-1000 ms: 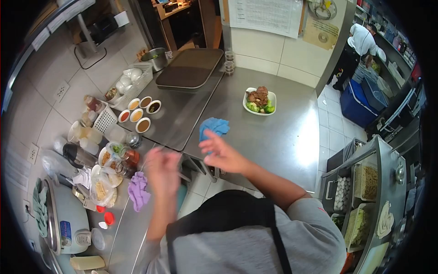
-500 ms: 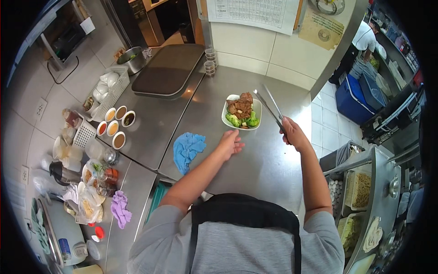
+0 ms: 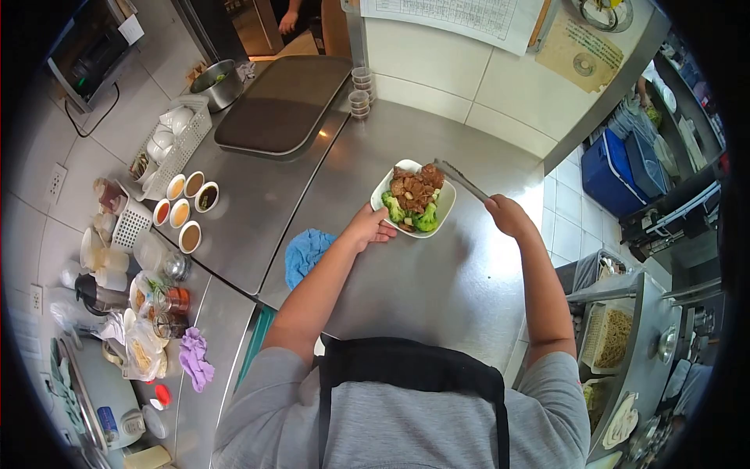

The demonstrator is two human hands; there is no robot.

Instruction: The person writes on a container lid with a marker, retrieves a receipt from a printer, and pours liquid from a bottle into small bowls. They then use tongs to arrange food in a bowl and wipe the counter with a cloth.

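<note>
A white square bowl (image 3: 446,209) stands on the steel counter, filled with browned meat pieces (image 3: 416,189) and green broccoli (image 3: 426,220). My left hand (image 3: 369,228) grips its left edge, thumb over the rim and fingers low against the side. In my right hand (image 3: 508,216) are metal tongs (image 3: 467,183), held from the right with their tips at the meat's upper right edge. The tong arms appear pressed together. A crumpled blue cloth (image 3: 307,256) lies left of the bowl, beside my left forearm.
Several small sauce cups (image 3: 207,197) sit at the left. Behind them are a brown tray (image 3: 285,105), a metal pot (image 3: 218,84) and stacked lidded cups (image 3: 359,104). A purple cloth (image 3: 196,359) lies near jars. At right stand a blue cooler (image 3: 608,173) and noodles (image 3: 613,336).
My left hand has moved up and taken hold of the bowl, which is now tilted differently. The tongs have closed and their tips have come to the meat.
</note>
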